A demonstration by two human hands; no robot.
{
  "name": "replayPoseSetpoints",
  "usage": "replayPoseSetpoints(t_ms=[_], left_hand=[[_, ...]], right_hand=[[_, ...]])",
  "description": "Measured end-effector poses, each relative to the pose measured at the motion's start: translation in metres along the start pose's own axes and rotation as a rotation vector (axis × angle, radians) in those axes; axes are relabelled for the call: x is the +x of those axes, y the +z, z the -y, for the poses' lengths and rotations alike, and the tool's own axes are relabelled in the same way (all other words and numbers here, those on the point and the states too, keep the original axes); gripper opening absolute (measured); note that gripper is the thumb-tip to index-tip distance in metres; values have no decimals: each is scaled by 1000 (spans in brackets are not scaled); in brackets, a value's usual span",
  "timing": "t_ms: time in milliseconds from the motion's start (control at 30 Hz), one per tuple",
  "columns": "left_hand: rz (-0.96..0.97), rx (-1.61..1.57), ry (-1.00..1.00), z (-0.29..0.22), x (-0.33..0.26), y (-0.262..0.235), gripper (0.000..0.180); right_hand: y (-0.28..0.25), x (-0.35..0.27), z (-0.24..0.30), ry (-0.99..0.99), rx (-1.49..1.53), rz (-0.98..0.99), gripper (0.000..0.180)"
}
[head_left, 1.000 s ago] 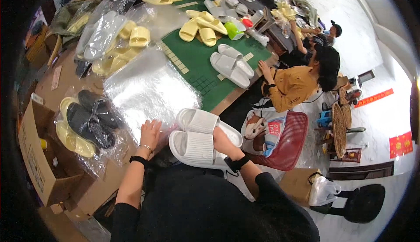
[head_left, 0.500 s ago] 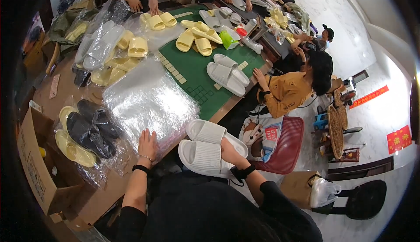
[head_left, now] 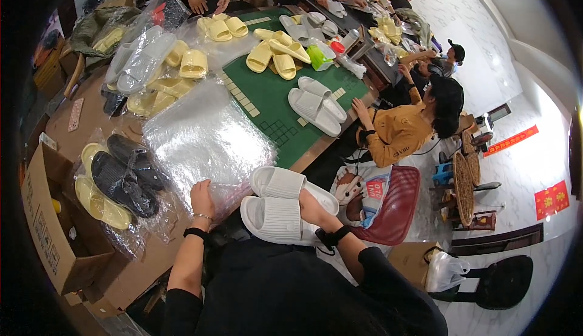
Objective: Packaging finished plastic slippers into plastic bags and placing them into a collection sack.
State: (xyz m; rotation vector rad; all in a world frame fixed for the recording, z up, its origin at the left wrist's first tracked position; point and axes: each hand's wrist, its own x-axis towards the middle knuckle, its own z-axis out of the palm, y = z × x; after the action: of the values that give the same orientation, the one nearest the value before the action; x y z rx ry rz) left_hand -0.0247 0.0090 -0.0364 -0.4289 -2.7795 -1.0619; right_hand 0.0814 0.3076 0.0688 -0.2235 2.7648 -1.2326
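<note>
My right hand (head_left: 313, 208) is closed on a pair of white slide sandals (head_left: 276, 217), held side by side over the table's near edge with ribbed straps facing up. Beside them, my left hand (head_left: 202, 199) has its fingers curled on the near edge of a stack of clear plastic bags (head_left: 209, 132), seemingly pinching the top bag. The stack lies flat and shiny on the table. Left of it, bagged black slides (head_left: 118, 175) rest with bagged pale yellow slides (head_left: 100, 205).
Bagged grey slides (head_left: 146, 60) and loose yellow slides (head_left: 279, 57) lie farther back. Another white pair (head_left: 317, 106) sits on the green mat (head_left: 267, 108). An open cardboard box (head_left: 67, 239) stands at the left. A co-worker in a mustard top (head_left: 398, 129) sits at the right by a red chair (head_left: 395, 208).
My left hand's fingers have curled from lying flat to gripping at the bag stack's edge. The white slides in my right hand have shifted slightly left.
</note>
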Motion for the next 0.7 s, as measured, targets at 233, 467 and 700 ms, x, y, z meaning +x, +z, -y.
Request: replayPoseSetpoints(t_ms=[233,467,700], left_hand=[[-95,15,-43,-10,11,-6,33],[-43,146,-130,-24,17,-14,59],[24,-113,-185,-15,14,-6,57]], right_hand=[[-2,-3,1,34,20,-15,34],[-7,-7,7,57,6,-26,34],[-2,-4,4,60,54,46,36]])
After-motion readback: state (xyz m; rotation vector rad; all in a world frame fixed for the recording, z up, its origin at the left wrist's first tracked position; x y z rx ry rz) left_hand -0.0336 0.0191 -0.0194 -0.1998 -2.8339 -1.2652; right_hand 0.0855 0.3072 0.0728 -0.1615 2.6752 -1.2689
